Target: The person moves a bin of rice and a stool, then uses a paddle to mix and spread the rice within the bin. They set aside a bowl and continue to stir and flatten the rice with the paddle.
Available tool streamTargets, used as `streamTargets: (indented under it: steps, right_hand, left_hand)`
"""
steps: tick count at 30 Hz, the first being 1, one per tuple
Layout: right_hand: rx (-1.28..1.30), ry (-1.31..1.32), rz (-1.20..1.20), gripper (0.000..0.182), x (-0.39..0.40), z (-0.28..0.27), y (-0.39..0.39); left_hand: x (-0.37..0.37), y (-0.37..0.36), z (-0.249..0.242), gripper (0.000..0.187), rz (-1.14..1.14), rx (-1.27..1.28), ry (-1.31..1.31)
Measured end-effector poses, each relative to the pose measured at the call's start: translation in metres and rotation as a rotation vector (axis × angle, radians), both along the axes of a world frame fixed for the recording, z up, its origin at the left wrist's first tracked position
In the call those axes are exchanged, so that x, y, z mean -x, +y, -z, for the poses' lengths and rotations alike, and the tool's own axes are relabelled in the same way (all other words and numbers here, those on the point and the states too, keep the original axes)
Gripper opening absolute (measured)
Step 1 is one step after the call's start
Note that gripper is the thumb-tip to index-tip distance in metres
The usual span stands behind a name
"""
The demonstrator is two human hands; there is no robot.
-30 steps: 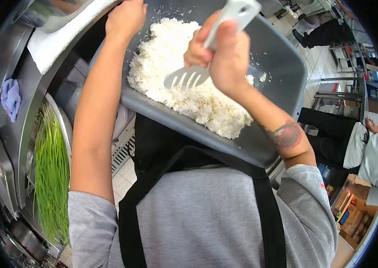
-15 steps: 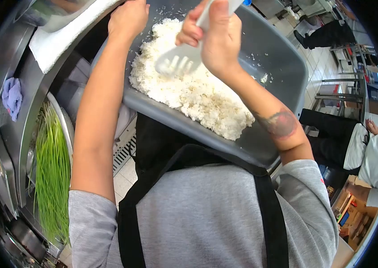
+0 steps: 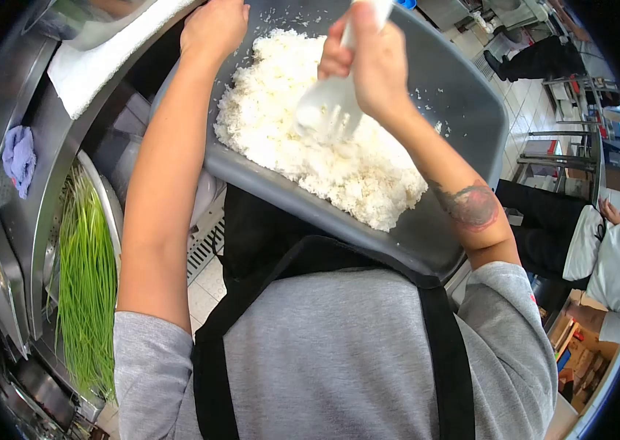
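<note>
A large grey tub [image 3: 464, 95] holds a broad heap of white rice [image 3: 273, 103]. My right hand [image 3: 374, 62] is closed round the handle of a white paddle [image 3: 332, 110], whose wide slotted end meets the rice near the middle of the heap and is blurred by motion. At the tub's upper left edge rests my left hand [image 3: 215, 26], its fingers bent over the rim and mostly hidden. Loose grains cling to the tub's inner walls.
Green stalks [image 3: 86, 286] lie in a round metal container at the left, near a purple cloth [image 3: 20, 161] and a white towel [image 3: 97, 62]. Metal pans stand at the far left. At the right is another person [image 3: 603, 249] near shelving and a cardboard box [image 3: 588, 359].
My right hand has moved to the right with the paddle, whose end has shifted right across the rice. My left hand has hardly moved.
</note>
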State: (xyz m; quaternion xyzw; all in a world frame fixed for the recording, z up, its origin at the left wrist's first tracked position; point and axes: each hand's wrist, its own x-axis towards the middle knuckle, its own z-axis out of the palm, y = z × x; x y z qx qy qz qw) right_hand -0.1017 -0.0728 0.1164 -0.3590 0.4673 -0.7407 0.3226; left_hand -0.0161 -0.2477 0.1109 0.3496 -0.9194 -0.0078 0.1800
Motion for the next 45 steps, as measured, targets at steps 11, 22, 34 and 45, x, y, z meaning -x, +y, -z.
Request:
streamTargets:
  steps: [11, 22, 34, 45]
  right_hand:
    - [-0.204, -0.132, -0.244, 0.032, -0.016, 0.063, 0.044]
    - [0.305, -0.168, -0.154, 0.038, -0.031, -0.013, 0.025]
    - [-0.253, 0.007, -0.321, 0.037, -0.026, 0.039, 0.017]
    - [0.019, -0.064, -0.249, 0.030, -0.033, 0.075, -0.018]
  left_hand:
    - [0.005, -0.012, 0.013, 0.035, 0.014, 0.060, 0.003]
    - [0.006, -0.009, 0.009, 0.038, 0.005, -0.009, -0.070]
    - [0.003, -0.015, 0.018, 0.035, 0.013, 0.056, -0.010]
    - [0.002, -0.014, 0.019, 0.035, -0.005, 0.044, -0.014]
